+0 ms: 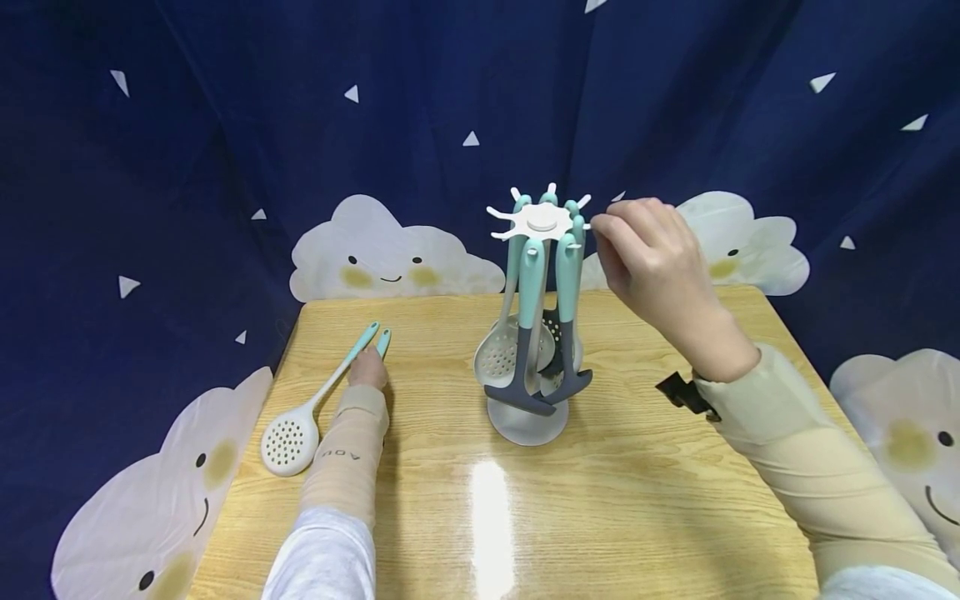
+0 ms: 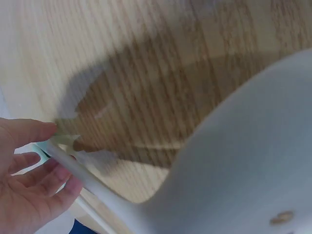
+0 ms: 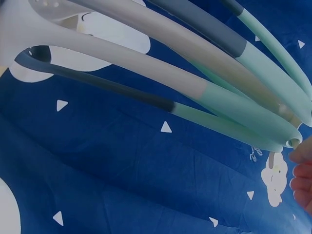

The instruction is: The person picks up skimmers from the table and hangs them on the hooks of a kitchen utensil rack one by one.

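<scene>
My left hand (image 1: 369,371) is low over the left of the table, thumb and fingers about the pale handle of a kitchen utensil (image 2: 263,131) with a mint end. Its broad head, showing one hole, is close in the left wrist view and hidden under the forearm in the head view. Beside it lies a white skimmer (image 1: 288,442) with a mint handle. My raised right hand (image 1: 656,258) pinches a hook tip of the white utensil rack (image 1: 542,221), next to the looped end of a hanging mint handle (image 3: 243,109).
Several utensils hang round the rack, among them a pale perforated spoon (image 1: 497,358) and a dark-headed turner (image 1: 517,396). The rack's round base (image 1: 528,429) stands mid-table on the wooden top (image 1: 637,483). A dark blue curtain (image 1: 420,92) with clouds surrounds the table.
</scene>
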`<state>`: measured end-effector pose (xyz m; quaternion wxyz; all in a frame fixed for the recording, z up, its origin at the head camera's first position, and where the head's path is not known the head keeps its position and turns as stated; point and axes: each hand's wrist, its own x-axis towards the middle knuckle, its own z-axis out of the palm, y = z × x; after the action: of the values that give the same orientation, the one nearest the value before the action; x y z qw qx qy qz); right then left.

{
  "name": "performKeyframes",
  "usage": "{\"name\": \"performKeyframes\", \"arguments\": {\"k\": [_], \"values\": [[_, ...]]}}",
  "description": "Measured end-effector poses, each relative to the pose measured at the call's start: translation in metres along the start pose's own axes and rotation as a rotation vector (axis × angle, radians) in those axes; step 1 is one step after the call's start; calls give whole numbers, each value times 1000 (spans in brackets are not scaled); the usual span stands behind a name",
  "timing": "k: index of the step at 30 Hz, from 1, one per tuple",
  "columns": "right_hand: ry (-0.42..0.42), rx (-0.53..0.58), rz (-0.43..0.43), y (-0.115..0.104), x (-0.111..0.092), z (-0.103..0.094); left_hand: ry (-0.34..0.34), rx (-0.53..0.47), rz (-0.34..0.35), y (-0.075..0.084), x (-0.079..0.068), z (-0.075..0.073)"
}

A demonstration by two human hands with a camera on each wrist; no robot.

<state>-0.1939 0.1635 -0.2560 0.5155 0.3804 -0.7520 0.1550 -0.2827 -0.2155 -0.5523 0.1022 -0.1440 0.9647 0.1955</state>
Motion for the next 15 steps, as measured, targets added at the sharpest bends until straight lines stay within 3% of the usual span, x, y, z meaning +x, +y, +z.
{"name": "performKeyframes", "arguments": {"k": [4, 6, 7, 10, 12, 14, 15], "values": [[-9, 2, -2, 0, 0, 0, 83, 47, 78, -46, 66, 58], [-13, 1, -2, 0, 0, 0, 117, 67, 119, -66, 91, 82], [-15, -1, -2, 0, 0, 0, 80, 58, 109, -69, 95, 85], [-15, -1, 0, 0, 0, 0, 166, 65, 165, -77, 98, 92], [-11, 1, 2, 0, 0, 1, 148, 54, 160, -74, 94, 89], [-7, 3, 4, 0, 0, 1, 225, 61, 197, -76, 95, 93], [-6, 4, 4, 0, 0, 1, 227, 70, 202, -75, 95, 94]]}}
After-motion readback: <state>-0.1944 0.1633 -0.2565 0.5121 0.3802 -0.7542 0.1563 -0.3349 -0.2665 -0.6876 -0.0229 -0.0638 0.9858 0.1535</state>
